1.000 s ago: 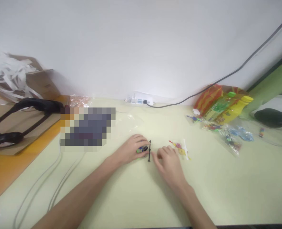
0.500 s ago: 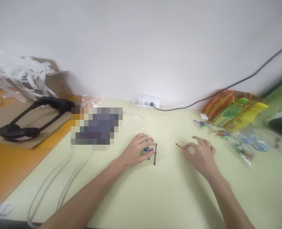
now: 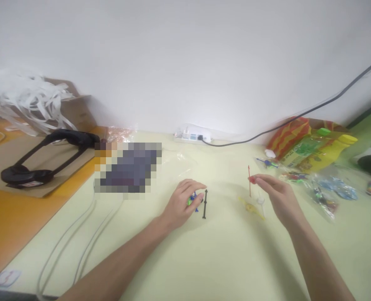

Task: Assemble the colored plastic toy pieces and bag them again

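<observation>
My left hand [image 3: 180, 204] curls at the middle of the table around a small blue and green plastic toy piece [image 3: 190, 200], partly hidden by the fingers. At its fingertips a thin black arrow-shaped piece [image 3: 205, 205] stands out; whether it joins the blue and green one I cannot tell. Over to the right, my right hand [image 3: 275, 192] pinches a red arrow-shaped plastic piece [image 3: 249, 182] between thumb and finger, above the table. Below it lie a yellow piece [image 3: 251, 207] and a small white piece [image 3: 261, 201].
Small toy parts in clear bags [image 3: 323, 200] lie right, near a yellow snack bag [image 3: 326, 152]. A power strip [image 3: 193, 134] with a black cable [image 3: 267, 129] rests against the wall. Left are a pixelated dark object [image 3: 131, 167], white cables [image 3: 88, 238] and a black headset-like frame [image 3: 52, 156].
My right hand has risen and moved right with the red piece, which has turned from slanted to upright. The yellow and white pieces have come into view below. My left hand has barely moved.
</observation>
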`<state>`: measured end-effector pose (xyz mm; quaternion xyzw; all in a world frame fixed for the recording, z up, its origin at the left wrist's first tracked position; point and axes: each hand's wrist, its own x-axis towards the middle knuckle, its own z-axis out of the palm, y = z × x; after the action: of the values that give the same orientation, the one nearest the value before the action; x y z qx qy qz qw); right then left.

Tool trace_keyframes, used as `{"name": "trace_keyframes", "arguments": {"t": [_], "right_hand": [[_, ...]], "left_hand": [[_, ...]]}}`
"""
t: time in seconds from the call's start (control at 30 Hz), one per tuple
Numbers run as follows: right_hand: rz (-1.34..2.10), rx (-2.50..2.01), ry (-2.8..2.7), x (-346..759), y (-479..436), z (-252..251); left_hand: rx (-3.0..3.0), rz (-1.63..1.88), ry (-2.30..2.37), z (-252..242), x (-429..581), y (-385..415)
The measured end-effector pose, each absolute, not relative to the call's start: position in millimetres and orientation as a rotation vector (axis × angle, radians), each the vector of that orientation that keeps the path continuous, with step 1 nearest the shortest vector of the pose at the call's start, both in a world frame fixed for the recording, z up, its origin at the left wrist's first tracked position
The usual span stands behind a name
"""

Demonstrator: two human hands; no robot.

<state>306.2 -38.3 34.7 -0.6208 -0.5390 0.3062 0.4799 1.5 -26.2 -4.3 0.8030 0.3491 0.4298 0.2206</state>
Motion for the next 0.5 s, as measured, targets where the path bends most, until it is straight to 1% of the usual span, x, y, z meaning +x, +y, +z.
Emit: {"name": "trace_keyframes", "arguments": {"t": [0.07,0.17,0.27,0.37,0.5], "right_hand": [[0.933,-1.397,-1.233,284,-48,35],[1.340,-1.125,-1.162,247,-61,30],[1.608,-0.956,-1.093,217,-67,23],[1.719,-0.902,-1.037,201,-68,19],[1.725,-0.930,-0.987,195,-70,15]], "left_hand": [[2.197,1.195,0.962,-4,5,-30],[2.193,1.156,0.895,-4,11,-36],[2.212,1.127,0.813,-3,13,-40],[2.216,1.146,0.785,-3,12,-41],[2.213,1.184,0.769,-5,11,-39]]}}
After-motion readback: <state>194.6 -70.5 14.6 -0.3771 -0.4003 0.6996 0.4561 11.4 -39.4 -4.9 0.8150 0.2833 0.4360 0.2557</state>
